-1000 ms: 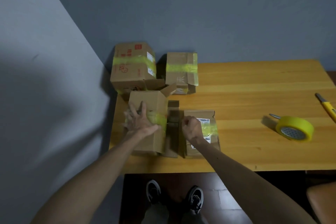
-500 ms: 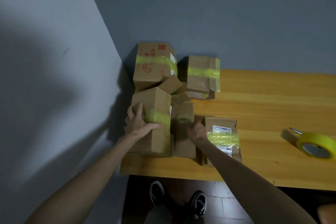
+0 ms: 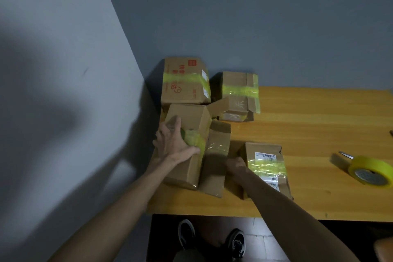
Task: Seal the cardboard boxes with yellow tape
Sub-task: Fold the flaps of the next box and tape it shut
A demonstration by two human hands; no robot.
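A wooden surface [image 3: 308, 134] is set into the corner of two grey walls. At its back left corner a red-printed box [image 3: 182, 89] is stood, banded with yellow tape, and a smaller taped box [image 3: 238, 89] is placed just beside it on the right. In front of these, a tilted cardboard box [image 3: 187, 168] is held at the surface's left edge, with yellow tape across it and a side panel standing out. A flat labelled box [image 3: 265, 168], also taped, is laid to its right. The left grip [image 3: 172, 144] is pressed flat on the tilted box, fingers spread. The right grip [image 3: 236, 166] is set against that box's side panel with its fingers hidden, so its state cannot be told. A yellow tape roll [image 3: 371, 171] is left well apart at the right.
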